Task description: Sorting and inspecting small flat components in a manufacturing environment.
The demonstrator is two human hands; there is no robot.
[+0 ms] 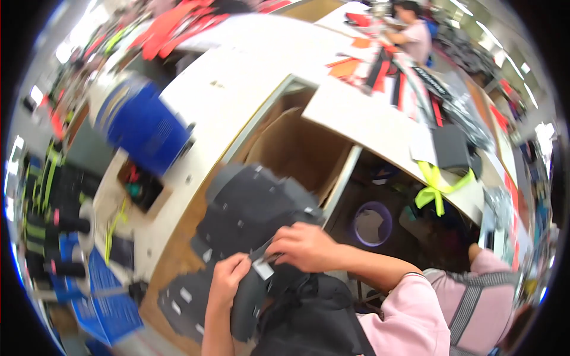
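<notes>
1. Right sleeve [418, 317]: pale pink cloth, short, wide-cut, ending near the elbow; soft folds ran across it.
2. Sleeve hem [414, 274]: a thin dark line edged the opening.
3. Front of body: black cloth [312, 317], matt, loosely creased, bunched into uneven folds near the top. Whether apron, bag or other garment could not be told.
4. Pink met black along a slanting edge at the lower rim of the view.
5. Right forearm [377, 265]: bare below the sleeve.
6. Left forearm [218, 323]: bare as far as it showed.
7. Right hand [306, 246] and left hand [228, 279]: both bare; fine detail blurred.
</notes>
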